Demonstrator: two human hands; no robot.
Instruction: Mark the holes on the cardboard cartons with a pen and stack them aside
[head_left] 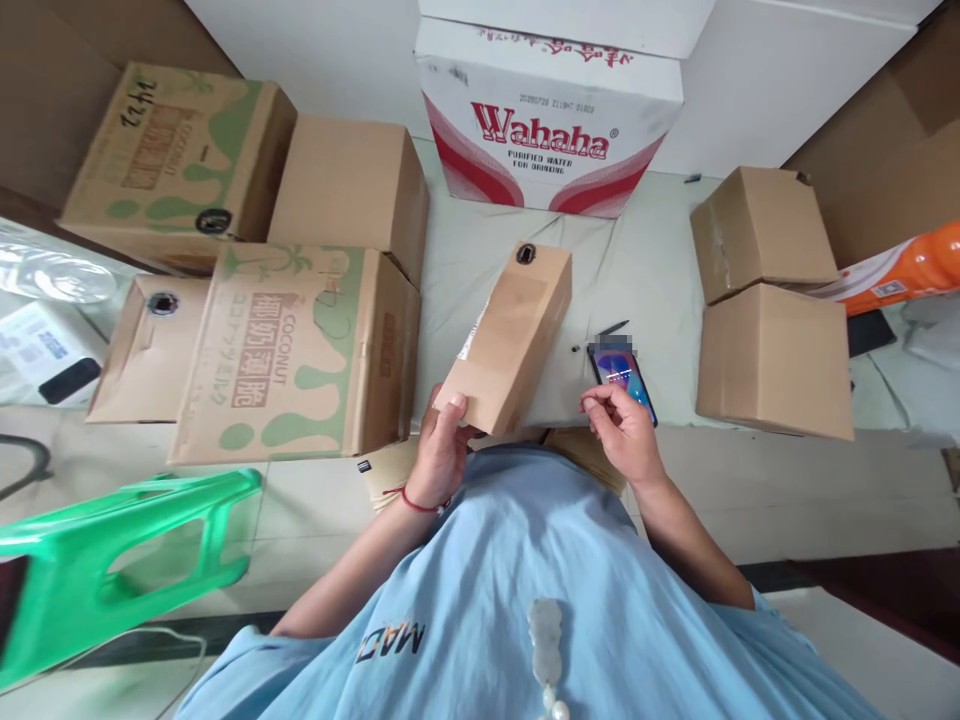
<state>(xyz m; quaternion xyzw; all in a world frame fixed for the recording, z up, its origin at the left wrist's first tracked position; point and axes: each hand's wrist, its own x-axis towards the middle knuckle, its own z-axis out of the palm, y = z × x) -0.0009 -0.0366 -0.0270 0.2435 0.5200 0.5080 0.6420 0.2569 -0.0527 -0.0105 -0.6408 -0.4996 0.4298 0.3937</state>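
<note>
My left hand (444,448) grips the lower end of a long, narrow brown cardboard box (517,320), thumb on top. The box is tilted, with a dark round-edged hole near its far end and a white label partly seen along its left side. My right hand (626,430) is closed in a pinch, apart from the box; whatever is between its fingertips, if anything, is too small to tell. Just beyond those fingers lies a smartphone (637,385) with a lit screen. A thin dark stick-like piece (613,328) rests above the phone.
Coconut-printed cartons (300,350) and a plain carton (345,185) are stacked on the left. A white Wahaha water carton (547,130) stands at the back. Two small cardboard boxes (772,355) and an orange bottle (922,265) are on the right. A green plastic stool (150,545) stands lower left.
</note>
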